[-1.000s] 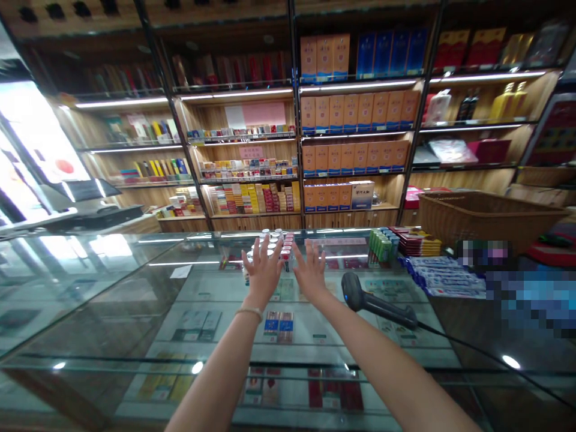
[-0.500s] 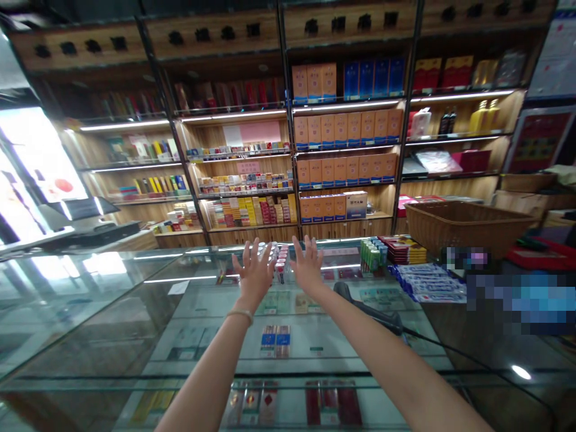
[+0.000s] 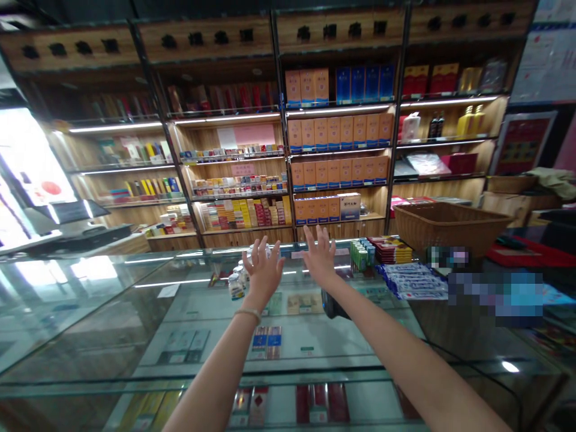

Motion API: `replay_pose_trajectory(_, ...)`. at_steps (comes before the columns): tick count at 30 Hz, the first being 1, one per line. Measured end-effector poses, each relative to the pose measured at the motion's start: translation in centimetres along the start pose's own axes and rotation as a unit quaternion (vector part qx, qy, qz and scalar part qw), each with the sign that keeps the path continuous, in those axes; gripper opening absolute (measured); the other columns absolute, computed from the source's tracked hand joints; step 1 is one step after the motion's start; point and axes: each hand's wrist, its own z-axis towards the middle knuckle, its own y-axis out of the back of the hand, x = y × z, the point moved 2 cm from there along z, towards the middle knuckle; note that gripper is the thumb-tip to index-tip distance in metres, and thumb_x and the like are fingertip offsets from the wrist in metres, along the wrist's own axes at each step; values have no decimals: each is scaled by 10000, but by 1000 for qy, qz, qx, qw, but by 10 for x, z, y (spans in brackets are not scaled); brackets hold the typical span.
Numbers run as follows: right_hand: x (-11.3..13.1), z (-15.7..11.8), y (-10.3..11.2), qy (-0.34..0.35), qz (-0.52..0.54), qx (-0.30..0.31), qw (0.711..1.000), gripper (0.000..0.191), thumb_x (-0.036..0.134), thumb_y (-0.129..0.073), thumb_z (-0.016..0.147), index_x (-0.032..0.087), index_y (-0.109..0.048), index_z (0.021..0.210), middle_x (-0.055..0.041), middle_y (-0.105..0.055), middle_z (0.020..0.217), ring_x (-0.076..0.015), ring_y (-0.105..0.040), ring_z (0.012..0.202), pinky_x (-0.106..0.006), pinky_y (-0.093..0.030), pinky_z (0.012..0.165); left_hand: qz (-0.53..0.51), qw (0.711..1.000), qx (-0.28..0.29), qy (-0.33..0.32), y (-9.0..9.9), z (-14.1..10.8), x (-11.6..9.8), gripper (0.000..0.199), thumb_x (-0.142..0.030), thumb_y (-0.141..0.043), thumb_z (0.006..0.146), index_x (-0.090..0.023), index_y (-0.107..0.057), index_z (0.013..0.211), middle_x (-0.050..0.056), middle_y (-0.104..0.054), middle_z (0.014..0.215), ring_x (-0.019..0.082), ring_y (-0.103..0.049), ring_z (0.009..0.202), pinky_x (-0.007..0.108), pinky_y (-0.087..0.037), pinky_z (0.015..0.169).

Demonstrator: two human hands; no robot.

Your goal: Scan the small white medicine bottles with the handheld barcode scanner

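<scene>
My left hand (image 3: 263, 268), with a band on its wrist, is held out over the glass counter (image 3: 211, 324), fingers spread and holding nothing. Close behind it and to its left stand several small white-capped bottles (image 3: 236, 286), some of them hidden by the hand. My right hand (image 3: 320, 257) also reaches forward, fingers apart and nothing in it. Beneath the right forearm lies a black handheld scanner (image 3: 332, 305), mostly covered by the arm. Green cylindrical packs (image 3: 361, 257) stand to the right of that hand.
Blue-and-white packets (image 3: 411, 281) and red-and-yellow packs (image 3: 390, 249) lie on the right, before a brown woven basket (image 3: 450, 219). The scanner's cable runs to the lower right. Lit wooden shelves (image 3: 339, 231) with boxes line the back. Flat packs (image 3: 267, 342) show under the glass.
The view has turned slightly to the right. Both hands have shifted rightward over the counter, uncovering bottles left of the left hand. The right arm now covers more of the scanner.
</scene>
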Motion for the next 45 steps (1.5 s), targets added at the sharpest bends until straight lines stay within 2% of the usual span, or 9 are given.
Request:
replay_pose_trajectory(9,-58,-5,33,-15,-40,-17,999,774,291,-592,958,314,-199,1625,-144,-244,1674,-336,-223,1531,-578,-238,1189,-36,999,17,-4,-5,9,-51,452,-389,-499,989,-257,-593,1411,168,-399,1610,358,-314,1511,645,-56,1233)
replay_pose_trajectory(19,-118,0,46,-21,-58,-39,997,761,325,-561,965,308,-182,1624,-168,-245,1666,-353,-227,1523,-618,-231,1172,-34,998,44,-10,-16,19,-102,450,-386,-479,1000,-249,-589,1415,173,-395,1609,351,-319,1509,660,-103,1225)
replay_pose_trajectory(23,-141,1,51,-27,-62,-51,996,720,324,-556,962,312,-240,1609,-160,-277,1653,-351,-254,1509,-609,-240,1170,-37,998,55,-8,-22,23,-116,450,-370,-487,997,-258,-580,1423,171,-386,1615,350,-319,1509,669,-131,1215)
replay_pose_trajectory(30,-173,2,48,-29,-72,-66,995,697,327,-547,958,323,-272,1598,-151,-321,1629,-353,-291,1487,-620,-247,1162,-47,997,67,-13,-38,27,-136,466,-383,-509,988,-274,-568,1438,157,-381,1622,350,-319,1509,660,-129,1225)
replay_pose_trajectory(37,-199,13,46,-30,-98,-48,994,676,331,-542,970,318,-289,1597,-148,-304,1642,-340,-284,1493,-599,-260,1164,-44,996,72,-25,-59,39,-157,534,-408,-521,984,-271,-493,1500,170,-362,1627,341,-312,1514,639,-166,1227)
replay_pose_trajectory(45,-222,9,34,-16,-103,-44,994,590,337,-503,991,300,-372,1564,-161,-334,1628,-339,-290,1495,-601,-238,1168,-57,993,91,-47,-79,46,-180,559,-417,-529,978,-276,-467,1516,168,-361,1626,332,-329,1507,625,-201,1224)
